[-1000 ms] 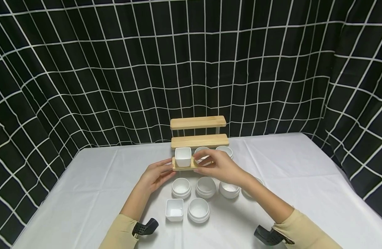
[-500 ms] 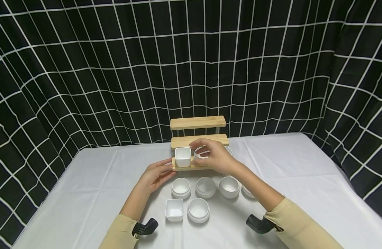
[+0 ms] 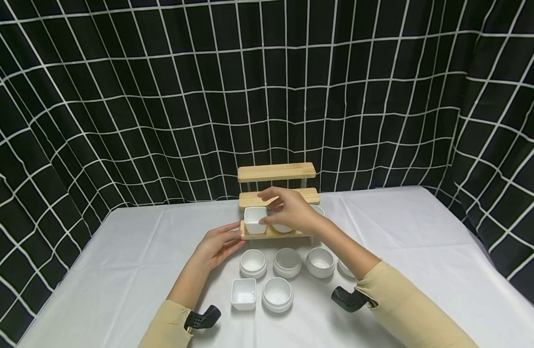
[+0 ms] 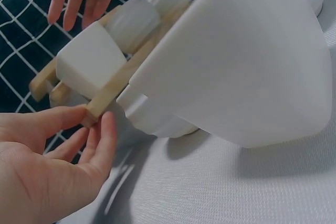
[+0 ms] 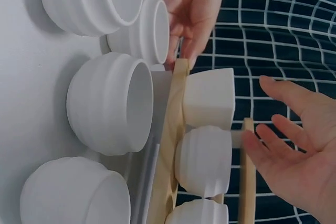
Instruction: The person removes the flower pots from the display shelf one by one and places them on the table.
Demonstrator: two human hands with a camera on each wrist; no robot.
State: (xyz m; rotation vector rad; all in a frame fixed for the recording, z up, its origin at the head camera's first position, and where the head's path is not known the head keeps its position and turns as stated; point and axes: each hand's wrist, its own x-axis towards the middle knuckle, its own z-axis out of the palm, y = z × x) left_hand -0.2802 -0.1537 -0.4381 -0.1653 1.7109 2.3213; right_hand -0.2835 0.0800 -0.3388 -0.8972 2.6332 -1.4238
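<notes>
My left hand (image 3: 216,246) pinches the left end of the lowest wooden shelf (image 3: 259,236), thumb on one face and fingers on the other, as the left wrist view shows. On that shelf stand a square white cup (image 3: 255,222) and, to its right, round white cups (image 5: 205,161); the right hand partly covers these in the head view. My right hand (image 3: 293,210) hovers over the cups, its fingers spread. In the right wrist view its fingertips are apart from the square cup's rim, with nothing between them.
Two more wooden shelves (image 3: 275,171) rise behind. Several round white bowls (image 3: 287,263) and a square white cup (image 3: 244,293) stand on the white cloth (image 3: 119,275) in front. A black gridded curtain (image 3: 267,87) closes the back and sides.
My right hand has moved left and slightly up from the round cup toward the square one, its fingers opening. The left hand and the cups look the same.
</notes>
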